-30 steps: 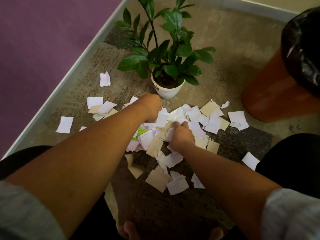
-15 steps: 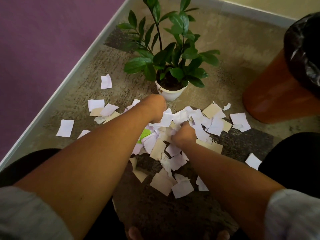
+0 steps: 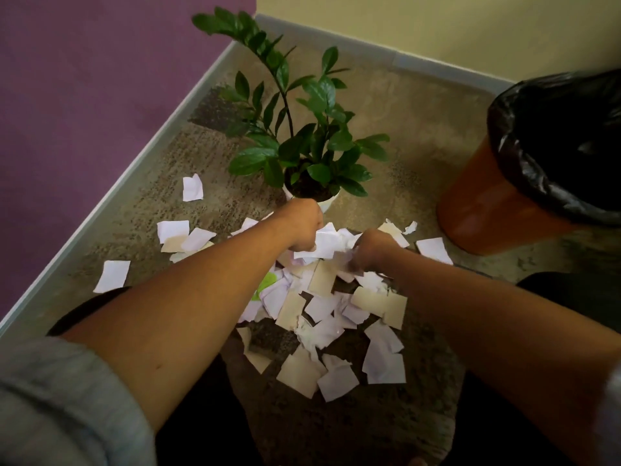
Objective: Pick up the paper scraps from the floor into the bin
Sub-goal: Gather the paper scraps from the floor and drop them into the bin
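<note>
A person's left hand and right hand, both closed on white paper scraps, gather at a pile on the carpet, most pieces apparently uncollected, with the black-lined orange bin to the right.

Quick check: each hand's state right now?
Left hand: closed on paper scraps.
Right hand: closed on paper scraps from the pile.
</note>
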Demonstrator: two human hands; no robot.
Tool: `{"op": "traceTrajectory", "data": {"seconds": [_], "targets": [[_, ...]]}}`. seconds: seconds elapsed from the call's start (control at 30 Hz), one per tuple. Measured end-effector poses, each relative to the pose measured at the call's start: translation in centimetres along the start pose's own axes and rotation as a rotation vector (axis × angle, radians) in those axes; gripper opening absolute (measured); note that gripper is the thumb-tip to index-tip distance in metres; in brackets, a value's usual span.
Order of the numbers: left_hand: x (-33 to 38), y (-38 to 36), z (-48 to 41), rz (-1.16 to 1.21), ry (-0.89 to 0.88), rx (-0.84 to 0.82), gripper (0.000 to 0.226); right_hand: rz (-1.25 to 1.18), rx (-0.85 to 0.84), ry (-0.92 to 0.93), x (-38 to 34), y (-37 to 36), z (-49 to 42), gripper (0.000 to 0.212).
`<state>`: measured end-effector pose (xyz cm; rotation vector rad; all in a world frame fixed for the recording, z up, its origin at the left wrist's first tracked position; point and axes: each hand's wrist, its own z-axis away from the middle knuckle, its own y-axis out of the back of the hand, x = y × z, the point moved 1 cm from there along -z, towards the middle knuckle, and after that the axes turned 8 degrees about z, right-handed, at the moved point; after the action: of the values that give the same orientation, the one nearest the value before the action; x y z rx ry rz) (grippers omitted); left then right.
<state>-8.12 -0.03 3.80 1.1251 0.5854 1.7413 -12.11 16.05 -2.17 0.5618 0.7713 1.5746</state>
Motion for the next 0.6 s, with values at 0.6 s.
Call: {"op": "traceTrajectory", "data": {"seconds": [0.6], "targets": [[22.4, 10.6, -4.5, 0.318, -0.429, 0.244, 0.023, -0.552, 0.571, -0.093, 18.9, 21.7, 9.3, 0.015]]}}
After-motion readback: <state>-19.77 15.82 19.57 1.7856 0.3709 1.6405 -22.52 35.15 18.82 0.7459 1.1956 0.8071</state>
